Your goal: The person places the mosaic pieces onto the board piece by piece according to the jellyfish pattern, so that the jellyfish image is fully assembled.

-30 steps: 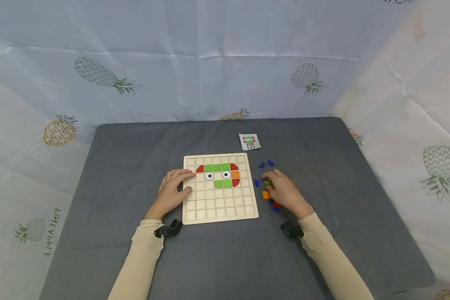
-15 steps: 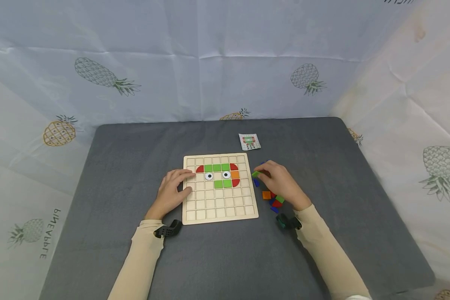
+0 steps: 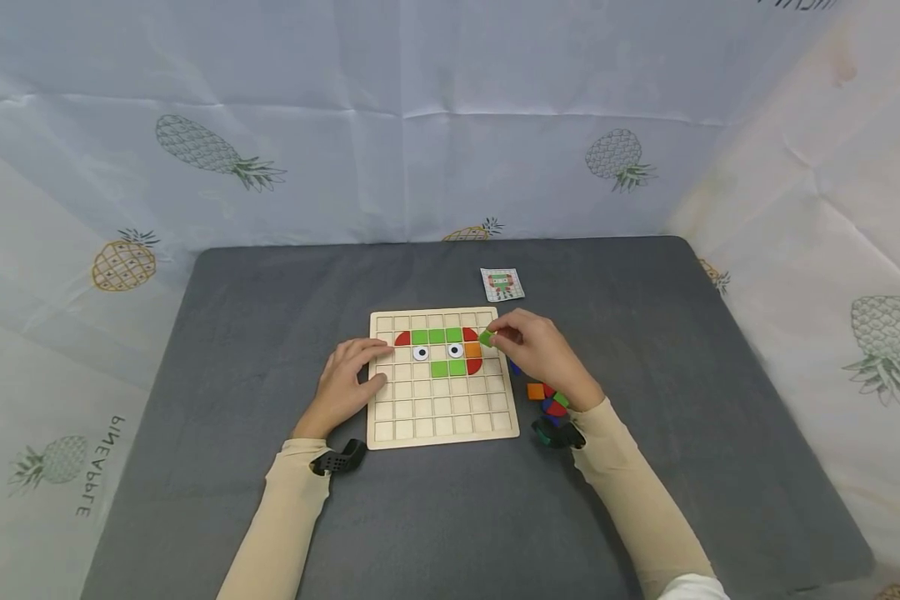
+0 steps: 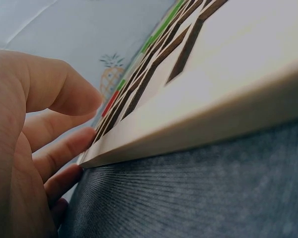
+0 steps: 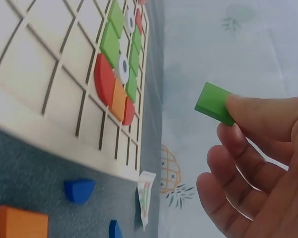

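Observation:
My right hand (image 3: 536,348) pinches a green square tile (image 5: 214,102) between thumb and fingertips, held above the right edge of the wooden grid board (image 3: 442,408). Against the board's left edge rests my left hand (image 3: 342,385), fingers relaxed and touching the rim. In the board's upper cells sit several green squares, red quarter-round pieces, an orange square (image 3: 472,350) and two round eye pieces, one of them a right eye piece (image 3: 455,351). The left wrist view shows the left fingers beside the board's pale edge (image 4: 198,124).
A small pile of loose pieces lies right of the board, with an orange tile (image 3: 536,392), a red piece (image 3: 557,409) and a blue piece (image 5: 79,191). Behind the board lies a picture card (image 3: 502,285). The dark grey cloth (image 3: 435,525) covers the table.
My right hand has picked a green square tile from the loose pieces and carried it left and away from me, over the board's right edge. The left hand has stayed at the board.

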A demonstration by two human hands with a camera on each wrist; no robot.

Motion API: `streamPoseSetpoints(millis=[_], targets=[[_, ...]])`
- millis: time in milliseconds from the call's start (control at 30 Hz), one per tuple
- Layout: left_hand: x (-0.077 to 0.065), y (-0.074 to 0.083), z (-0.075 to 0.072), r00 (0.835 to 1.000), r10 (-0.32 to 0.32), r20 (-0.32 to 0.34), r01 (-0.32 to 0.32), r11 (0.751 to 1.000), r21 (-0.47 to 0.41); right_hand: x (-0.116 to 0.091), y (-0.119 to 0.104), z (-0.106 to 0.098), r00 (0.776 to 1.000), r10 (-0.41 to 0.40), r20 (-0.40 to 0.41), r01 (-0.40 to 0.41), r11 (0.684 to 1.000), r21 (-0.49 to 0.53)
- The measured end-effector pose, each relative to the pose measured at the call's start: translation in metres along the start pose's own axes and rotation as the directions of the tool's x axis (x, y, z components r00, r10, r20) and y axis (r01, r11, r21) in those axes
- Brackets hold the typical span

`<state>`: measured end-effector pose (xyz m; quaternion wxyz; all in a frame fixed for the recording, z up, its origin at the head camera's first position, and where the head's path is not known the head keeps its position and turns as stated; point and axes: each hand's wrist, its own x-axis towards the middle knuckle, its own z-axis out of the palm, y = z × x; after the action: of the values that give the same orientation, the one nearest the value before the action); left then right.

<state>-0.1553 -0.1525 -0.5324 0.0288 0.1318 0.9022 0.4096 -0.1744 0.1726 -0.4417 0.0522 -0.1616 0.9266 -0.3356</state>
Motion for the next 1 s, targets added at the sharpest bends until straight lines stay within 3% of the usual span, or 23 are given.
streamPoseSetpoints(millis=[267,633,1000], targets=[[0.000,0.000,0.000,1.000,0.004,0.001,-0.004,1.000,0.003,0.010,-0.009,0.004,0.998,-0.062,-0.010,0.063,0.997,0.041],[0.001,0.000,0.001,1.000,-0.006,0.005,0.006,1.000,0.007,0.022,-0.025,0.013,0.996,-0.093,0.011,0.091,0.987,0.130],[0.001,-0.001,0.001,1.000,-0.011,0.004,0.011,1.000,0.015,0.035,-0.037,0.027,0.993,-0.114,0.020,0.109,0.983,0.146]])
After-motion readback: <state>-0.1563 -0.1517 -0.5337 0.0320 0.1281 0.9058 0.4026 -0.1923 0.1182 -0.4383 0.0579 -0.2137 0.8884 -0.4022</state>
